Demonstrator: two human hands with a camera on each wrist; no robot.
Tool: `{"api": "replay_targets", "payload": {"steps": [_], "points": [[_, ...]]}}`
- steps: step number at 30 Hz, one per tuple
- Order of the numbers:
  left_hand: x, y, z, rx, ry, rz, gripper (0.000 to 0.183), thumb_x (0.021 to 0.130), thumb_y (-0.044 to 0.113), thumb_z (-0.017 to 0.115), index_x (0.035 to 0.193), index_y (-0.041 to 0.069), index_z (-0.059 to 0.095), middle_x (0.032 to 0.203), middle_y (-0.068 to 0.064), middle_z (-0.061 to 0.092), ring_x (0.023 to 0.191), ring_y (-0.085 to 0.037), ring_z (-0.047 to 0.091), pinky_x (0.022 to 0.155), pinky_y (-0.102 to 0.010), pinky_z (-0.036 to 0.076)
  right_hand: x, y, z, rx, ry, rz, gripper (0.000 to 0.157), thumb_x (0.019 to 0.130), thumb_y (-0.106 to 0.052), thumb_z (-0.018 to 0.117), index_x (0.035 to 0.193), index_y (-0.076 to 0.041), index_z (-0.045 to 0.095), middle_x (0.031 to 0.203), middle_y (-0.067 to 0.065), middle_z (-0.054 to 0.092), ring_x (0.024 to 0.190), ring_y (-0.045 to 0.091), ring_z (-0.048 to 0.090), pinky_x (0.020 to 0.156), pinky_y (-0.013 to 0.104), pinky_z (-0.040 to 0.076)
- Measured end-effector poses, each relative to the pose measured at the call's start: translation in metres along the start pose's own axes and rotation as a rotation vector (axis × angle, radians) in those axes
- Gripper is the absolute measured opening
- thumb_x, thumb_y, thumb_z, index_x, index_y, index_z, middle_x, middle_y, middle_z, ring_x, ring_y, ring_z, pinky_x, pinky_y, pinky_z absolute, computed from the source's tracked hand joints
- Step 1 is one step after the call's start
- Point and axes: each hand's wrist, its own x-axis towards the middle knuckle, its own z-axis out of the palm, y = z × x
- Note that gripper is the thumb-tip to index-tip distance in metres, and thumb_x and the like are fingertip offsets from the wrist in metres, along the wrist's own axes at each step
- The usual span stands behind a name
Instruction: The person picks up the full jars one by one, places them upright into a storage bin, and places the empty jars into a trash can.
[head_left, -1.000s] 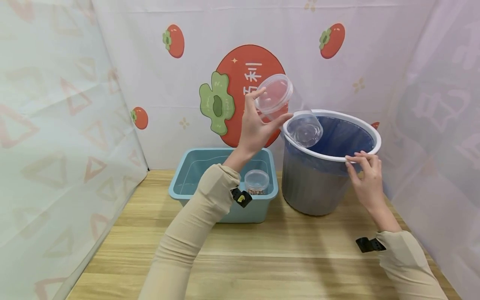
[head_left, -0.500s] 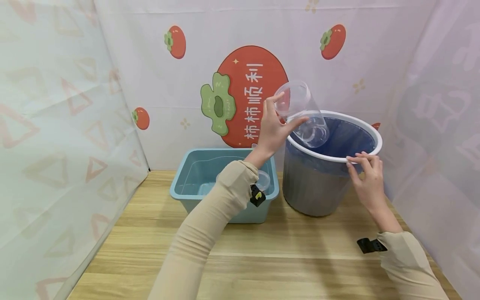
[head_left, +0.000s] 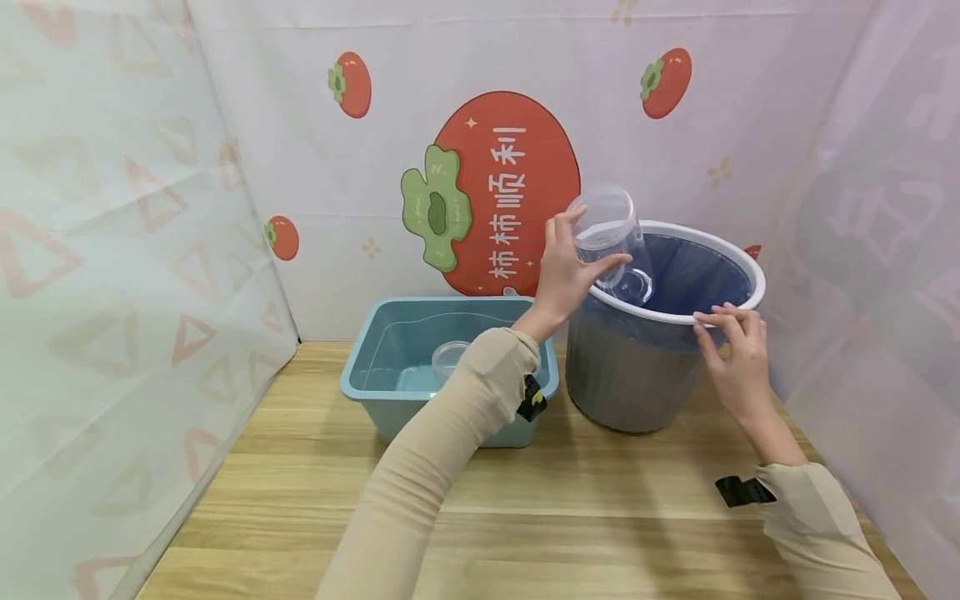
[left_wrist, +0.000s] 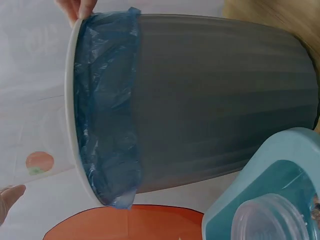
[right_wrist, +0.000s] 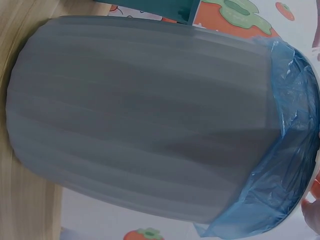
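Note:
My left hand [head_left: 573,265] grips a clear plastic jar [head_left: 609,208] between thumb and fingers. The jar is tilted, its lower end hanging over the opening of a grey trash bin [head_left: 626,375]. A white ring [head_left: 756,287] runs round the bin's mouth, over a blue plastic liner [left_wrist: 107,110]. At the front right of the ring, my right hand [head_left: 738,367] pinches the rim, fingertips above and thumb at the outside. Only bits of the right hand's fingers [right_wrist: 312,212] show in the right wrist view.
Left of the bin stands a teal tub [head_left: 450,302], partly hidden by my left forearm. Inside it is a clear container [head_left: 448,357]; the left wrist view shows a clear container [left_wrist: 267,220] near the tub's wall. A printed cloth [head_left: 247,50] backs the wooden table [head_left: 337,500].
My left hand has moved right and down with the jar, bringing it lower over the bin's mouth. The right hand stays on the rim.

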Motion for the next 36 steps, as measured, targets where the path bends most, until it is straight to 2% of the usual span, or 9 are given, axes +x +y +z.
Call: {"api": "replay_targets", "payload": {"steps": [6, 11, 13, 16, 22, 31, 36], "points": [[-0.003, -0.006, 0.008, 0.03, -0.063, -0.029, 0.075, 0.067, 0.026, 0.077, 0.124, 0.004, 0.032, 0.118, -0.015, 0.039, 0.106, -0.021, 0.046, 0.087, -0.019, 0.041, 0.001, 0.0, 0.001, 0.003, 0.004, -0.007, 0.024, 0.07, 0.017, 0.063, 0.091, 0.009, 0.06, 0.098, 0.028, 0.048, 0.1, 0.042, 0.043, 0.092, 0.034, 0.027], [-0.005, -0.009, 0.011, 0.118, -0.199, -0.049, 0.073, 0.071, 0.025, 0.074, 0.128, 0.004, 0.034, 0.124, -0.013, 0.038, 0.108, -0.019, 0.046, 0.088, -0.017, 0.039, 0.002, 0.0, 0.002, 0.009, 0.005, -0.004, 0.024, 0.069, 0.017, 0.063, 0.091, 0.008, 0.06, 0.097, 0.028, 0.048, 0.1, 0.042, 0.043, 0.091, 0.034, 0.027], [-0.009, -0.011, 0.011, 0.162, -0.26, -0.044, 0.068, 0.073, 0.024, 0.072, 0.128, 0.004, 0.037, 0.126, -0.013, 0.039, 0.111, -0.019, 0.044, 0.089, -0.017, 0.038, 0.002, 0.0, 0.002, 0.011, 0.003, -0.004, 0.024, 0.069, 0.017, 0.063, 0.091, 0.008, 0.06, 0.097, 0.028, 0.048, 0.1, 0.042, 0.043, 0.092, 0.034, 0.027], [-0.016, -0.016, 0.009, 0.197, -0.318, -0.045, 0.058, 0.079, 0.021, 0.067, 0.128, 0.005, 0.041, 0.127, -0.011, 0.041, 0.112, -0.019, 0.045, 0.089, -0.016, 0.038, 0.002, -0.001, 0.003, 0.016, 0.001, -0.005, 0.024, 0.069, 0.017, 0.063, 0.091, 0.008, 0.06, 0.098, 0.028, 0.048, 0.1, 0.042, 0.043, 0.091, 0.034, 0.027], [-0.035, -0.025, -0.001, 0.19, -0.317, -0.016, 0.041, 0.085, 0.019, 0.059, 0.122, 0.004, 0.048, 0.119, -0.011, 0.049, 0.106, -0.019, 0.05, 0.084, -0.019, 0.041, 0.003, -0.001, 0.002, 0.016, 0.001, -0.011, 0.022, 0.07, 0.016, 0.063, 0.091, 0.009, 0.06, 0.097, 0.028, 0.048, 0.1, 0.043, 0.043, 0.09, 0.033, 0.027], [-0.062, -0.035, -0.019, 0.159, -0.293, 0.043, 0.031, 0.085, 0.014, 0.059, 0.113, 0.002, 0.054, 0.11, -0.011, 0.052, 0.103, -0.019, 0.051, 0.089, -0.023, 0.04, 0.005, -0.001, -0.003, -0.02, -0.059, 0.002, 0.015, 0.076, 0.009, 0.061, 0.091, 0.008, 0.059, 0.099, 0.028, 0.048, 0.102, 0.045, 0.041, 0.091, 0.034, 0.028], [-0.075, -0.035, -0.032, 0.145, -0.302, 0.052, 0.03, 0.084, 0.013, 0.06, 0.112, 0.001, 0.054, 0.108, -0.011, 0.052, 0.102, -0.02, 0.052, 0.087, -0.025, 0.041, 0.005, -0.003, -0.006, -0.029, -0.066, 0.006, 0.022, 0.071, 0.016, 0.062, 0.091, 0.009, 0.059, 0.1, 0.028, 0.049, 0.102, 0.045, 0.041, 0.091, 0.044, 0.03]]}}
